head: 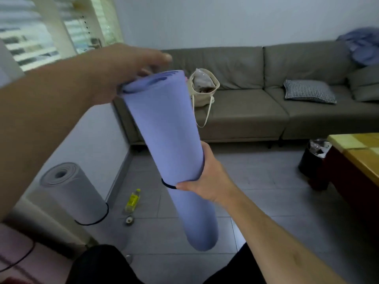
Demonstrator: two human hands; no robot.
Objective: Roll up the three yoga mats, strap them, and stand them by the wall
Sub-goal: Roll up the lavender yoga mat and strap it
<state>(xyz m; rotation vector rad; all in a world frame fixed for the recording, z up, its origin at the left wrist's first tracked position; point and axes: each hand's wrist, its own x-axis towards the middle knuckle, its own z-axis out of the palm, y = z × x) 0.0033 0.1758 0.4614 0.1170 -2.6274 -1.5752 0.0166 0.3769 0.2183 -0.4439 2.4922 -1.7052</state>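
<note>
Evidently you were strapping: your right hand [202, 179] gripped the blue mat [164, 128] at its black strap [168, 185], your left hand [123, 68] clasped the top; next, probably stand it beside the grey mat [71, 191].

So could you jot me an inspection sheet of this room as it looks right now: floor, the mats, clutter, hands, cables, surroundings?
Surface: grey tiled floor.
Job's things: blue mat rolled, held off the floor, black strap around it; grey mat rolled, strapped, standing by the wall; pink mat at the lower left, partly seen.
Clutter: yellow bottle and tape roll on the floor.
Grippers: left hand holds the blue mat's top end; right hand grips its middle.
Cables: nothing seen.
Surroundings: sofa with tote bag and checked cushion; bin; wooden table; window blinds.
</note>
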